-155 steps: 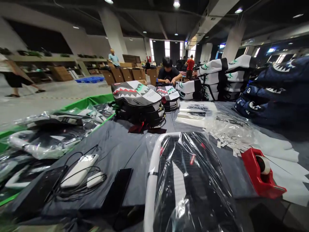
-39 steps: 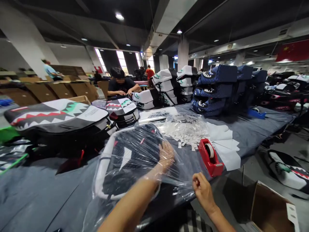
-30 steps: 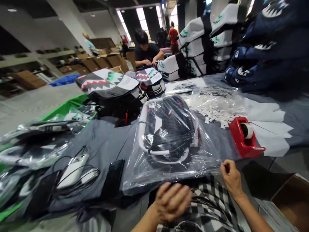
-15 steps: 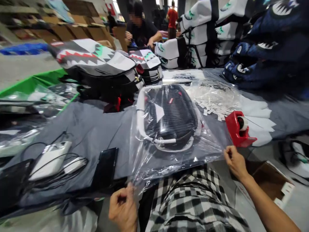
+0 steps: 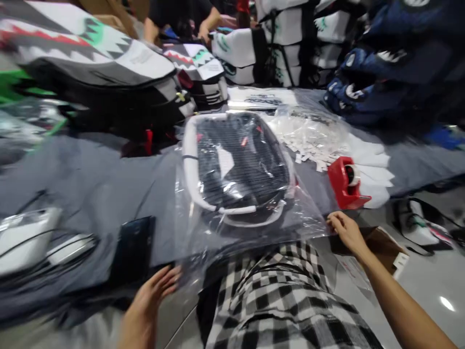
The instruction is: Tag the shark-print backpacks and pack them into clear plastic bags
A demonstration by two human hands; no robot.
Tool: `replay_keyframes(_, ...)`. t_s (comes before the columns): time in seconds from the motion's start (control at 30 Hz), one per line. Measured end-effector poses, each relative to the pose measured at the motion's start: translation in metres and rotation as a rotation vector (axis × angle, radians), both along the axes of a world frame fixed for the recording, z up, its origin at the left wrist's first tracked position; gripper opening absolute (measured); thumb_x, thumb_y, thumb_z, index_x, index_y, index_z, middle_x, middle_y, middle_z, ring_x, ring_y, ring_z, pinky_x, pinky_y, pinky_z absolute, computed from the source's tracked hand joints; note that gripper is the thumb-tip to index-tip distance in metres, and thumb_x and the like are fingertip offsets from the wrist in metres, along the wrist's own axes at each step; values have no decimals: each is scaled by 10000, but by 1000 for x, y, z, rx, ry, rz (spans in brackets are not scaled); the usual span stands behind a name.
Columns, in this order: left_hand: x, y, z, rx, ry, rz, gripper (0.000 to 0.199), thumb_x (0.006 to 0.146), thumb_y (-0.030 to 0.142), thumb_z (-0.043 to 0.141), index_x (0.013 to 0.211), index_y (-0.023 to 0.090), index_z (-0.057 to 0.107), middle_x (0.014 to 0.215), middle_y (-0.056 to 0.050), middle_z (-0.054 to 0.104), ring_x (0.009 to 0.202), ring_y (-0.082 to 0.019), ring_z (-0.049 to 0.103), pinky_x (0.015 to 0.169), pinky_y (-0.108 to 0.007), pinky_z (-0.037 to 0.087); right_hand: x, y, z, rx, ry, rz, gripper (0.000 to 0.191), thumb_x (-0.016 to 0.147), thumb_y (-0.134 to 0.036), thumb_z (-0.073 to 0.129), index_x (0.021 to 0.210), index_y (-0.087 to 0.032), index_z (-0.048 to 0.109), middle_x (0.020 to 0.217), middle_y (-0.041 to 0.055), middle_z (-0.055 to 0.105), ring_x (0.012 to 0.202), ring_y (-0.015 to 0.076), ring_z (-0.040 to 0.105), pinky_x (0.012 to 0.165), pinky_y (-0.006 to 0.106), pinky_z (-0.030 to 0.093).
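A dark ribbed bag with white edging (image 5: 247,165) lies inside a clear plastic bag (image 5: 232,235) on the grey-covered table. My right hand (image 5: 343,230) pinches the near right corner of the plastic, just below the red tape dispenser (image 5: 345,186). At the plastic's near left corner is my left hand (image 5: 156,291), its fingers apart and nothing held in them. Left of the wrapped bag lies a black phone (image 5: 133,247).
Shark-patterned bags (image 5: 109,53) stand at the back left, stacked white bags (image 5: 286,48) behind, dark blue bags (image 5: 399,72) at the back right. White tags (image 5: 308,140) lie right of the wrapped bag. White power bank (image 5: 27,237) with cables at left. Another person's arms (image 5: 210,22) reach in behind.
My left hand has let go of the plastic corner, opened its fingers and moved left. The right hand still pinches its corner. The whole view has shifted, with the table scene lower left.
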State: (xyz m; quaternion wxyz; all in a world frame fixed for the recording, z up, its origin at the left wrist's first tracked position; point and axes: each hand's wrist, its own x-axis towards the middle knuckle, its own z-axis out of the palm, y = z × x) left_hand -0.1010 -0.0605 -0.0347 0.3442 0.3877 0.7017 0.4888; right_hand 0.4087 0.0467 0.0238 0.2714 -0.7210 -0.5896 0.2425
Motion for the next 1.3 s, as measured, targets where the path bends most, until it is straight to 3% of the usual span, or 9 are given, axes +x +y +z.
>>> replay_keyframes(0.2,39,38,39,-127,-38,68,631,682,781,595,854,177,661,759,-83,752,675,-227,692,673,-349,558,-10,47,-14,-128,54,88,646,738,-828,478,750,-210,663,587,67,684,526,241,653,511,331,500)
replay_keyframes(0.5,41,38,34,-103,310,108,452,835,603,460,687,207,621,535,35,547,528,-128,512,577,-246,402,-37,50,-2,53,27,53,626,766,-832,485,585,-233,484,437,-36,438,413,127,441,423,258,351)
replay_keyframes(0.7,2,38,21,29,-86,213,475,757,630,635,835,162,655,476,85,384,434,-103,414,461,-229,357,-23,48,-18,-68,512,-84,565,696,-779,629,691,-233,484,492,-80,377,378,92,341,346,227,276)
replay_keyframes(0.77,-6,33,19,75,42,157,481,799,598,643,1003,163,659,574,50,512,521,-132,529,536,-256,456,-12,41,-25,56,429,-112,509,763,-713,615,869,-218,563,567,-61,471,389,101,399,355,231,319)
replay_keyframes(0.83,-14,28,18,160,426,60,471,832,527,663,1167,197,641,869,-49,690,808,-206,670,771,-349,550,-1,33,-30,262,168,-90,503,795,-626,638,1074,-209,592,741,6,610,494,135,538,440,261,441)
replay_keyframes(0.9,-23,26,16,264,802,-159,347,884,400,645,1204,265,658,1151,-86,707,1107,-245,652,1011,-421,487,9,27,-34,451,-131,40,468,799,-551,676,1128,-222,627,941,77,680,703,190,653,628,322,549)
replay_keyframes(1.0,-37,26,15,344,1002,-601,302,970,255,487,1138,360,716,1195,-22,733,1196,-195,635,1096,-387,434,17,21,-33,578,-354,294,275,834,-492,672,989,-269,716,1007,88,721,894,240,687,824,387,564)
replay_keyframes(1.1,-41,26,17,332,883,-690,324,985,342,454,1137,332,740,1131,-32,764,1131,-210,676,1067,-405,471,15,17,-27,580,-271,412,226,903,-452,597,928,-283,745,984,74,752,945,246,702,889,417,559)
replay_keyframes(1.3,-15,28,33,143,297,-313,513,933,609,465,955,222,801,1052,-104,771,1041,-255,702,968,-409,547,-16,18,-15,535,269,153,316,947,-487,562,844,-231,717,933,88,763,1020,270,704,979,481,524)
